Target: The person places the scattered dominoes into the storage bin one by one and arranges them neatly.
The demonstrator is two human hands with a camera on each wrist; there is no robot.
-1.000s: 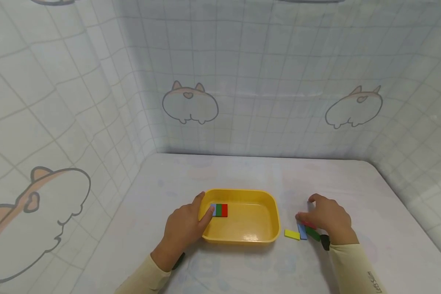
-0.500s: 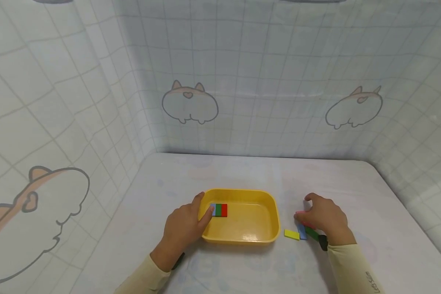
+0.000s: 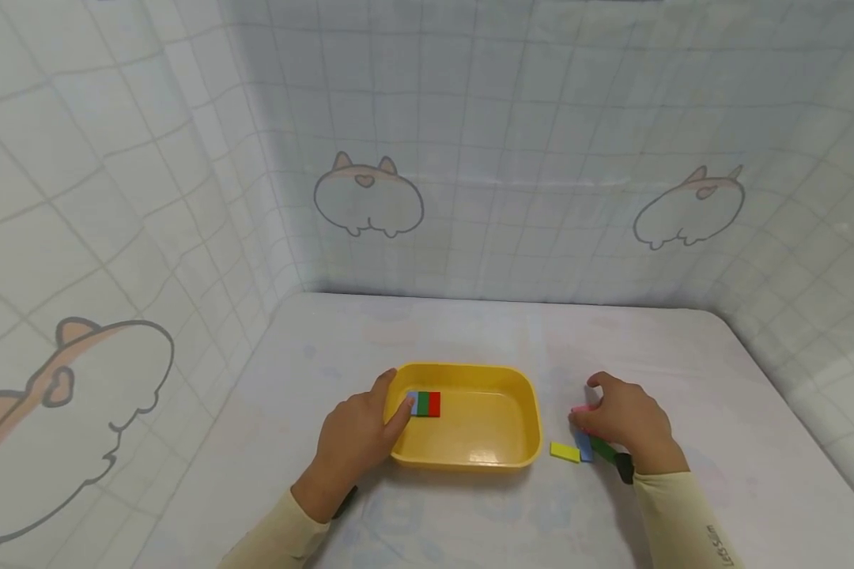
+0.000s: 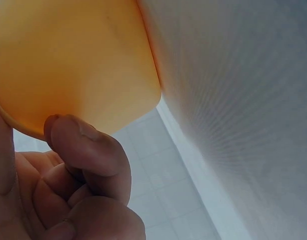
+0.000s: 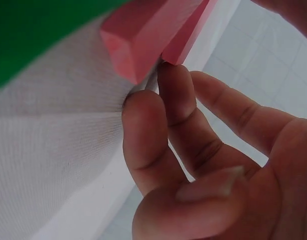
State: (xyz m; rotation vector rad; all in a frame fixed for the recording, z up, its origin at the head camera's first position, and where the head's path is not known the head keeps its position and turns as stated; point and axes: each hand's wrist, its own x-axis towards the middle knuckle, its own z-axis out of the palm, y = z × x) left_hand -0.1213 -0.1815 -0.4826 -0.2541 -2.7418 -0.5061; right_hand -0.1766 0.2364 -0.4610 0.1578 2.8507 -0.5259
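My left hand (image 3: 356, 435) grips the left end of a yellow plastic tray (image 3: 470, 468), thumb over the rim and inside. In the left wrist view, curled fingers (image 4: 88, 150) lie against the tray's outer wall (image 4: 113, 65). Blue, green and red (image 3: 434, 405) flat blocks lie side by side in the tray, the blue one partly under the thumb. Right of the tray, my right hand (image 3: 629, 419) pinches a pink block (image 3: 582, 409). The right wrist view shows that tilted pink block (image 5: 188, 37) at the fingertips, beside another pink block (image 5: 128, 45).
A yellow-green block (image 3: 564, 452), a blue block (image 3: 584, 446) and a green block (image 3: 602, 450) lie on the white table (image 3: 434, 529) by the right hand. Grid-patterned cloth walls (image 3: 484, 197) enclose the table at the back and both sides.
The right hand has shifted slightly left, and a pink block's edge now shows by its thumb. The left hand and the tray hold their place.
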